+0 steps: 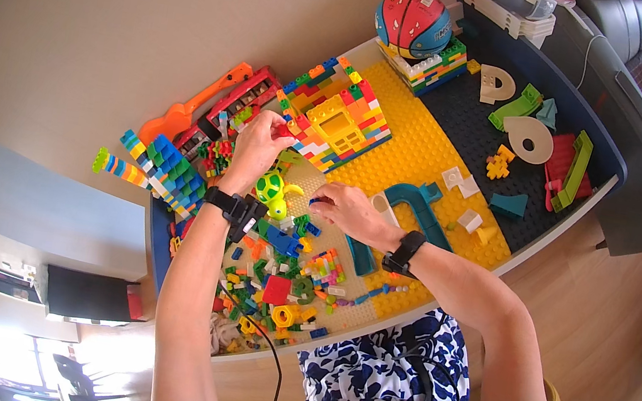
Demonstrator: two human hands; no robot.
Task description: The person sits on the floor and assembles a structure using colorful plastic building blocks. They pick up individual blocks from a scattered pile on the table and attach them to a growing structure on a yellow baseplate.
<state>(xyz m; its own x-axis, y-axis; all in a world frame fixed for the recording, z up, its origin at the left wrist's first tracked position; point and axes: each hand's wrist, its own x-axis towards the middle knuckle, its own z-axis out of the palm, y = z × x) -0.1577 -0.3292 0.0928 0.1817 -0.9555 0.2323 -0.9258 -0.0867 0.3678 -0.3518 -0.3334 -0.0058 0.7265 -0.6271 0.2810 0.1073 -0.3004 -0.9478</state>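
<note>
My left hand (259,143) pinches a red toy brick (286,131) against the left corner of a house of coloured building bricks (366,113). Whether that brick is seated on the wall, I cannot tell. The house has a yellow window frame (335,124) in its front wall and stands on a yellow studded baseplate (424,147). My right hand (357,211) hovers over the play table with a small dark blue brick (314,201) between its fingertips, mostly covered by them. Between the hands and below them lies a green toy turtle (270,189).
Loose bricks (278,269) cover the table's near left. A scaled blue-green brick build (174,174), an orange toy guitar (173,120) and a red toy vehicle (246,94) line the wall side. Teal track pieces (421,207) lie right; a basketball (415,23) rests on a brick box (436,71).
</note>
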